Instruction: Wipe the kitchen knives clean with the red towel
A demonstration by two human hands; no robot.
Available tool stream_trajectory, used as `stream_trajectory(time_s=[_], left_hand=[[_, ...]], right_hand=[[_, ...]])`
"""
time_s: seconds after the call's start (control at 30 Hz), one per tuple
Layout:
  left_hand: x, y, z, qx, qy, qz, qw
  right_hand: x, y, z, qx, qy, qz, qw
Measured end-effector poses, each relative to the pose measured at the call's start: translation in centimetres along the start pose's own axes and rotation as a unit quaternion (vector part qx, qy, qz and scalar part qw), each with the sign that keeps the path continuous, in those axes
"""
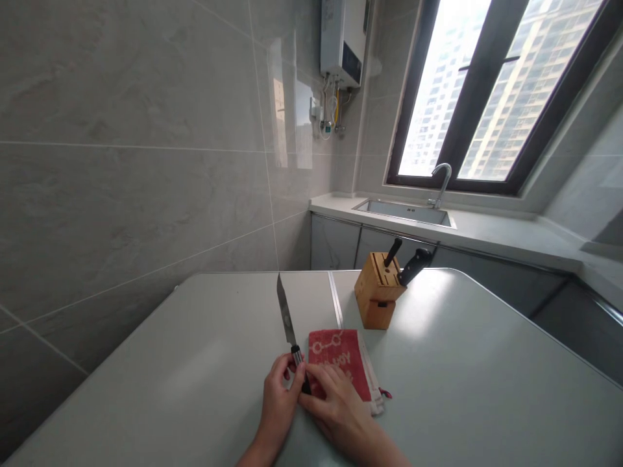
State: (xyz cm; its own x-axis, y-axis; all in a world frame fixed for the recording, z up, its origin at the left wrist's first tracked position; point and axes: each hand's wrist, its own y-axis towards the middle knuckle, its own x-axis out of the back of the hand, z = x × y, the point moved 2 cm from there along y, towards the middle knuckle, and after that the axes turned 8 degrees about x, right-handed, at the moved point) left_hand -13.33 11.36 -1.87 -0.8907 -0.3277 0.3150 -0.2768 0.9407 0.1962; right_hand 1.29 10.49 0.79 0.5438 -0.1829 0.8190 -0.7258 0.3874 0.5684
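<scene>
A kitchen knife (286, 311) with a black handle points away from me, its blade tip toward the far edge of the table. My left hand (281, 392) is closed around the handle from the left side. From the right, my right hand (335, 402) pinches the same handle near its butt end. Under and beside my right hand lies a folded red cloth (335, 347) with white lettering and a pale edge. Beyond the cloth stands a wooden knife block (377, 292), with black-handled knives in some of its slots.
All of this rests on a white table (195, 363) with a metal seam across it. Behind it runs a counter with a sink (403, 211) and a faucet (442, 185). A tiled wall (136, 194) borders the left. A water heater (343, 42) hangs in the corner beside a window (487, 97).
</scene>
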Motion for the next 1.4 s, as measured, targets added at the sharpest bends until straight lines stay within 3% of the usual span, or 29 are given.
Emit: stream_trajectory(time_s=[0.2,0.33,0.47,0.6,0.87,1.4], left_hand=[[0.5,0.4,0.0,0.026,-0.03,-0.01,0.999],[0.4,0.3,0.0,0.015,-0.011,-0.022,1.0],[0.1,0.1,0.2,0.009,0.0,-0.016,1.0],[0.1,0.2,0.8,0.018,0.003,-0.001,1.0],[0.2,0.2,0.9,0.014,0.014,-0.014,1.0],[-0.4,-0.1,1.0,0.005,0.021,0.054,0.998]], right_hand=[[0.5,-0.9,-1.5,-0.042,0.027,-0.008,0.999],[1.4,-1.7,-3.7,-0.145,-0.034,-0.056,0.987],[2.3,-2.6,-5.5,-0.286,-0.115,-0.01,0.951],[2.4,-3.5,-6.3,-0.356,-0.184,0.049,0.915],[1.3,-4.4,-6.8,-0.4,-0.195,0.098,0.89],[1.5,-4.8,-7.5,-0.453,-0.105,0.102,0.879]])
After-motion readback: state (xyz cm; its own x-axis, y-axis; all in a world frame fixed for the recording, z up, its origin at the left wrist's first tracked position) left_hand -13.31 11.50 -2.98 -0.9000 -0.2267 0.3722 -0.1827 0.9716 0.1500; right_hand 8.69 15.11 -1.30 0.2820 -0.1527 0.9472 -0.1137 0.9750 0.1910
